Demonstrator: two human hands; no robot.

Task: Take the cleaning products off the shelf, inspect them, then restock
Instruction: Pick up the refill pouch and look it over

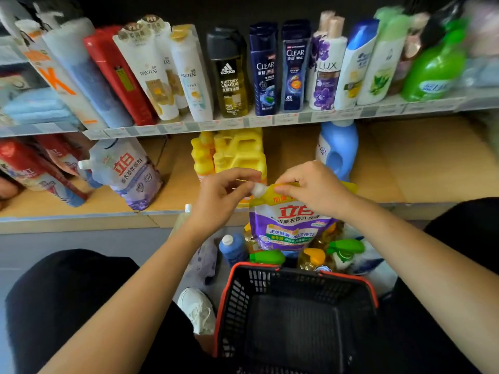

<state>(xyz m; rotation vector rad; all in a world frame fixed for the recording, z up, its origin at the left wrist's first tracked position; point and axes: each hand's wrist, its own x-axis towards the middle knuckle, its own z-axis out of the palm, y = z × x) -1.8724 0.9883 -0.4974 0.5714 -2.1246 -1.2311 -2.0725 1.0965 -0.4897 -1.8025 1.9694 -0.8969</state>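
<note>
a person crouches before a store shelf and holds a purple and yellow detergent pouch (290, 228) upright in the air with both hands, just in front of the front edge of the lower shelf (432, 163) and above a cluster of bottles on the floor. the left hand (224, 193) has its fingers curled in, the thumb and fingertips pinching the pouch's white cap (258, 189), which points to the left from the top corner. the right hand (310, 187) curls over the yellow top strip of the pouch and grips it right beside the spout. on the lower shelf behind the hands stand yellow jugs (237, 152) near the middle, a blue bottle (337, 149) to their right, and a second pouch (127, 171) leaning toward the left end. the upper shelf (297, 117) carries a row of shampoo and body-wash bottles along its front edge. on the floor below the held pouch are a small blue bottle (232, 247), a green-topped spray bottle (345, 249) and a yellow-capped bottle (313, 260), all just beyond the far rim of a black basket (270, 282) with a red rim. a white shoe (198, 309) sits just left of the basket.
</note>
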